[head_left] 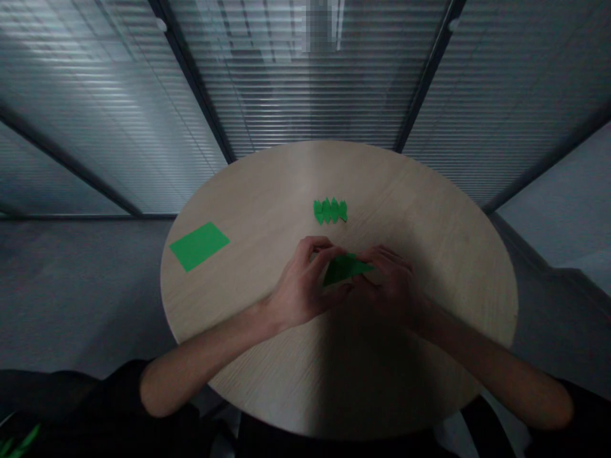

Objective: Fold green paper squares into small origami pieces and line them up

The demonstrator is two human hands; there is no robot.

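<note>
Between my two hands is a green sheet of paper [344,268], folded into a slanted, pointed shape. My left hand [309,280] grips its left side, the fingers curled over the top and the thumb below. On the right, my right hand [389,280] pinches the other edge, partly in shadow. Just beyond the hands lies a small green folded-paper piece [330,210] with a zigzag outline of several points. A flat green paper sheet [199,245] rests on the left part of the table, away from both hands.
The round wooden table [267,184] carries the papers. Behind it stand glass panels with horizontal blinds [310,102], divided by dark frames. Grey floor [119,286] shows on the left. Something leafy and green [21,442] appears at the lower left corner.
</note>
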